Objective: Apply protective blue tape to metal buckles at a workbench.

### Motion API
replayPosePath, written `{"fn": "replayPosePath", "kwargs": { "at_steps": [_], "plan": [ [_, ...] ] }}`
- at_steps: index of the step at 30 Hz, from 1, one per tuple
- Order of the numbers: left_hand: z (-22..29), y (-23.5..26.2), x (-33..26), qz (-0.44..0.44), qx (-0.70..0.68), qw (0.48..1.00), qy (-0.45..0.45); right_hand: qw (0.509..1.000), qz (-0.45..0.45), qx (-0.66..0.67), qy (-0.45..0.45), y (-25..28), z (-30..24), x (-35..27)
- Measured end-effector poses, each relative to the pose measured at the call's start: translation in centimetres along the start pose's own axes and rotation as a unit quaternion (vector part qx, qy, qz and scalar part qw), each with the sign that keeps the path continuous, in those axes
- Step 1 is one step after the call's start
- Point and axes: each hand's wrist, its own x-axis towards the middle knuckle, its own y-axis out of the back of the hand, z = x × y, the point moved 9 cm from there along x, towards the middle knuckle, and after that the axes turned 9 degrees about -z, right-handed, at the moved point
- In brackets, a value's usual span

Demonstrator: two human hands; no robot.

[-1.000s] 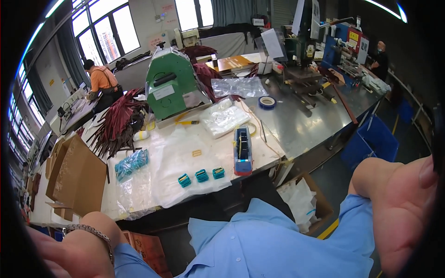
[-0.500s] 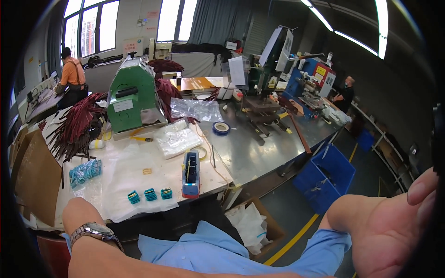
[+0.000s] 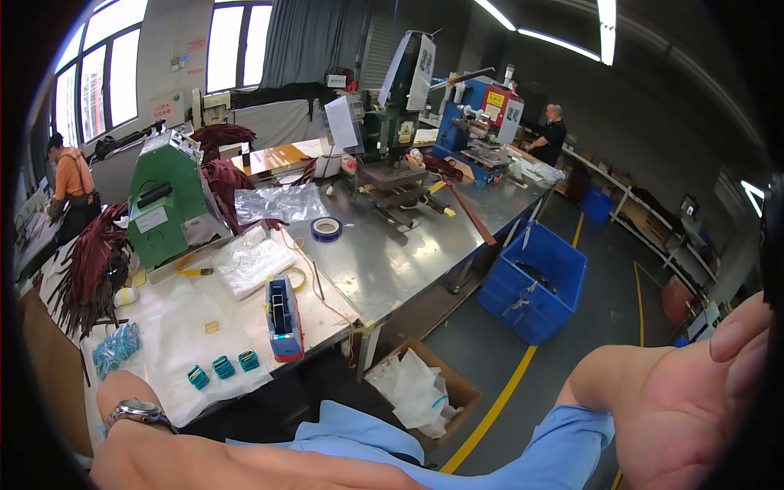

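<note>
My right hand [image 3: 686,408] is raised close at the right edge, palm showing. Its fingers bend into the dark rim, which hides whatever they grip. Along the lower edge, my left hand [image 3: 261,469] is also close, beyond a wrist with a metal watch [image 3: 139,412]; its fingers are out of sight. Neither hand touches the bench. Nearest my left arm lie three small teal bundles [image 3: 223,367] on a clear plastic sheet and a bag of teal pieces [image 3: 117,349]. Small gold-coloured pieces [image 3: 212,327] lie behind the bundles, with a blue-grey tape dispenser [image 3: 283,318] to their right.
A green machine [image 3: 163,196] and dark red strips [image 3: 90,269] stand at left. A tape roll [image 3: 326,229] and a press [image 3: 392,175] are on the metal bench. On the floor are a blue bin [image 3: 523,286] and a cardboard box [image 3: 461,396]. Two people work farther off.
The view has swung right, so the bench and machines sit farther left and more floor and shelving shows. Both my hands keep nearly the same place in the picture.
</note>
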Motion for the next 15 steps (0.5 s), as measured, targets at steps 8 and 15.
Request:
{"fn": "replayPosePath", "kwargs": {
  "at_steps": [8, 15],
  "plan": [
    [-2.3, -0.1, 3.5, -0.043, -0.061, 0.997, 0.036, 1.000, -0.004, 0.017, -0.020, -1.4, -0.1, 1.0],
    [-3.1, -1.6, 8.5, -0.079, -0.082, 0.991, 0.070, 0.999, 0.002, 0.042, -0.006, -0.9, -0.3, 0.9]
  ]
}}
